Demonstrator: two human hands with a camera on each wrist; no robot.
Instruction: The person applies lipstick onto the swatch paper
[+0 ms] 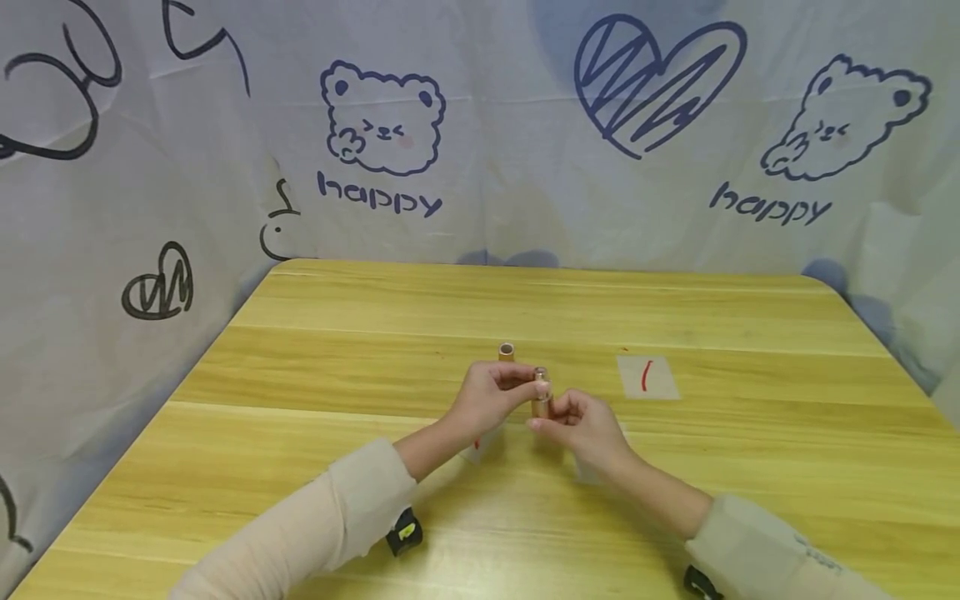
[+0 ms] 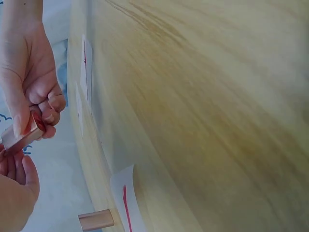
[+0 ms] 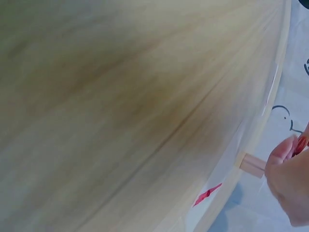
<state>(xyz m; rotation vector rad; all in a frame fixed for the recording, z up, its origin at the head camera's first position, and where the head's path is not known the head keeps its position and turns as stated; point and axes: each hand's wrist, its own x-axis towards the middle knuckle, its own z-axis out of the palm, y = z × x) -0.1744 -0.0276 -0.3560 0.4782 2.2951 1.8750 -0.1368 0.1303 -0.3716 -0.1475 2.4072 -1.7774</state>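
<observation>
Both hands meet over the middle of the table around a small upright lipstick tube (image 1: 542,407) with a shiny copper body and a paler top. My left hand (image 1: 487,398) pinches its upper part between thumb and fingers. Lower down, my right hand (image 1: 592,429) grips the tube's base. In the left wrist view the tube (image 2: 23,139) shows a reddish end beside the right thumb; fingers hide part of it. Just behind the left hand, an open-ended copper cap (image 1: 507,352) stands on the table, its lower part covered by that hand in the head view.
A paper square (image 1: 648,377) with a red stroke lies at the right on the wooden table (image 1: 337,333). Two more papers are partly hidden under the forearms. Small black devices (image 1: 405,532) show below the sleeves. A white cloth (image 1: 517,183) with drawings hangs behind.
</observation>
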